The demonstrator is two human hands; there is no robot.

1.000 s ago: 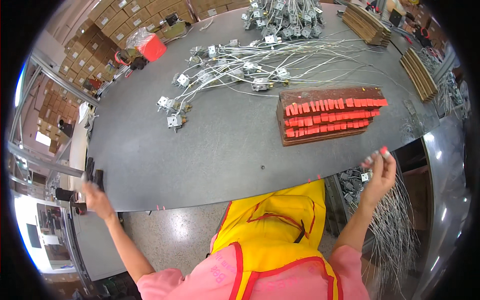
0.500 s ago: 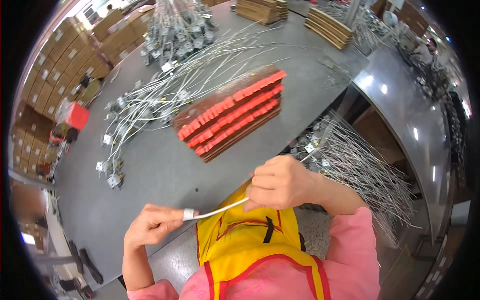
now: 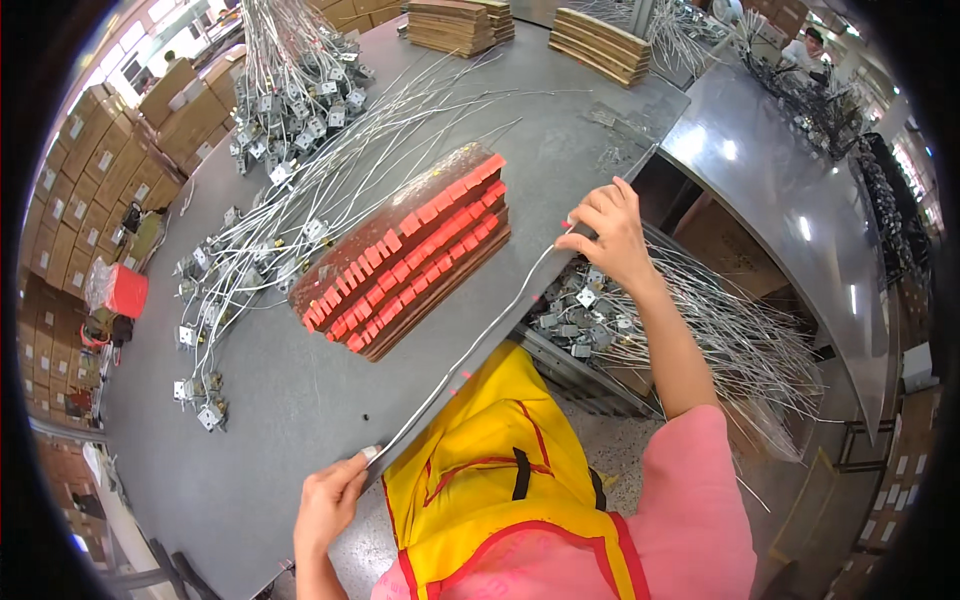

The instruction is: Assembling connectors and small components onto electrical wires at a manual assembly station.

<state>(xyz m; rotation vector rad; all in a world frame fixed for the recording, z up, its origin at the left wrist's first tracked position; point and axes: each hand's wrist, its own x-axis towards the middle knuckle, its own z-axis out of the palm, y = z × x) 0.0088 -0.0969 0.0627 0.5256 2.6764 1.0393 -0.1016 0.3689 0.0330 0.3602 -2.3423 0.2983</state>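
A thin white cable (image 3: 480,338) stretches slantwise along the near edge of the grey table (image 3: 260,480), with a slight bend. At its lower end, my left hand (image 3: 328,503) pinches it by a small white tag (image 3: 371,453). My right hand (image 3: 612,238) is closed on the cable farther up, thumb and forefinger together, the other fingers curled. Just beyond the cable lies a brown block of stacked boards (image 3: 440,190) with three rows of red tabs (image 3: 400,270) along its side. Neither hand touches that block.
Loose white cables with metal boxes (image 3: 210,415) lie across the table's left side, with a large bundle (image 3: 300,100) behind. Wooden board stacks (image 3: 600,45) stand at the back. More cables (image 3: 700,320) fill a lower bin at right, by a shiny metal table (image 3: 790,180).
My right hand has moved up and away, drawing along the cable, so a longer length now spans between my hands. My left hand still pinches the tagged end. The view has shifted.
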